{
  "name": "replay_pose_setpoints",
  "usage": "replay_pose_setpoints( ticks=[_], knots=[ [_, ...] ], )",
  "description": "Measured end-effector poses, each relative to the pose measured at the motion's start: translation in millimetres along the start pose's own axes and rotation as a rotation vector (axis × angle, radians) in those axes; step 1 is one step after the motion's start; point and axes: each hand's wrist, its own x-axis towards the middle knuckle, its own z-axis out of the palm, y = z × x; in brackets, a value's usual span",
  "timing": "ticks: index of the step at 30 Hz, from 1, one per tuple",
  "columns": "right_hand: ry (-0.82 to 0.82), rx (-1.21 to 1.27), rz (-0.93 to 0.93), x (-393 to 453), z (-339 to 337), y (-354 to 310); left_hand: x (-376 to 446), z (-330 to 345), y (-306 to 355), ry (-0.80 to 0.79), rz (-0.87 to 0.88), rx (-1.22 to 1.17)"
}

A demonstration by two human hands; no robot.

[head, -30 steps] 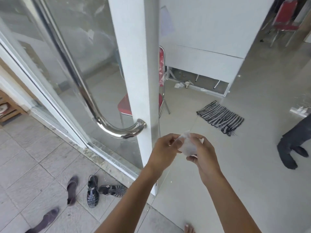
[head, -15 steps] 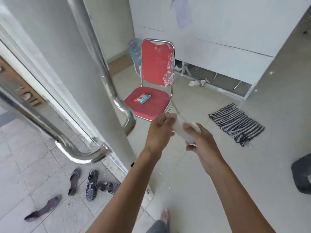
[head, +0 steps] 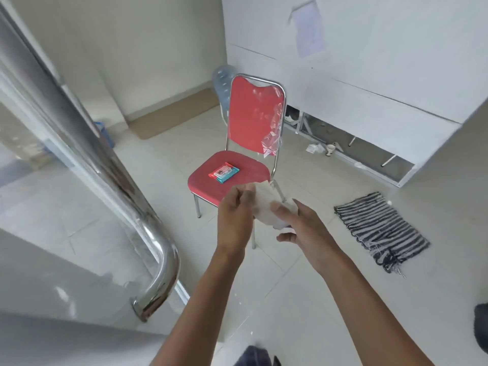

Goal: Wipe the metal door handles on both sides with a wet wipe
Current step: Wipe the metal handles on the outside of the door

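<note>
Both hands hold one white wet wipe [head: 266,207] between them: the left hand [head: 236,215] and right hand [head: 303,228] each pinch it. One metal door handle [head: 111,196] stands left of them, untouched. One red chair [head: 245,143] carries one wipe packet [head: 224,172].

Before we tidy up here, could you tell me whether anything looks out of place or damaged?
Torn clear plastic wrap hangs loose off the red chair backrest. A cup and crumpled paper lie on the floor under the white counter.
</note>
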Motion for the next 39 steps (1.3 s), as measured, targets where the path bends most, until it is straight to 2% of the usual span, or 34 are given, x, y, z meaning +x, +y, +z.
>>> replay_pose_setpoints(
  ticks=[11, 18, 24, 29, 34, 39],
  knots=[
    [-0.317, 0.003, 0.024, 91.3, 8.0, -16.4, 60.2, -0.9, 2.0, 0.305, 0.004, -0.029],
    [-0.474, -0.140, 0.039, 166.7, -45.8, -33.9, 116.8, 62.1, -5.0, 0.441, -0.032, -0.053],
    [-0.538, -0.210, 0.041, 224.7, -65.1, -53.9, 145.6, 83.7, -11.7, 0.540, -0.040, -0.126],
    [-0.653, -0.287, 0.034, 263.9, -34.5, -54.7, 164.5, 71.8, -17.1, 0.642, -0.066, -0.151],
    [-0.835, -0.358, 0.042, 298.5, 38.5, -42.0, 181.1, 23.7, -36.6, 0.813, -0.117, -0.191],
    [-1.124, -0.493, 0.066, 323.9, 108.4, -30.3, 192.2, -27.3, -47.5, 0.975, -0.175, -0.237]
  ],
)
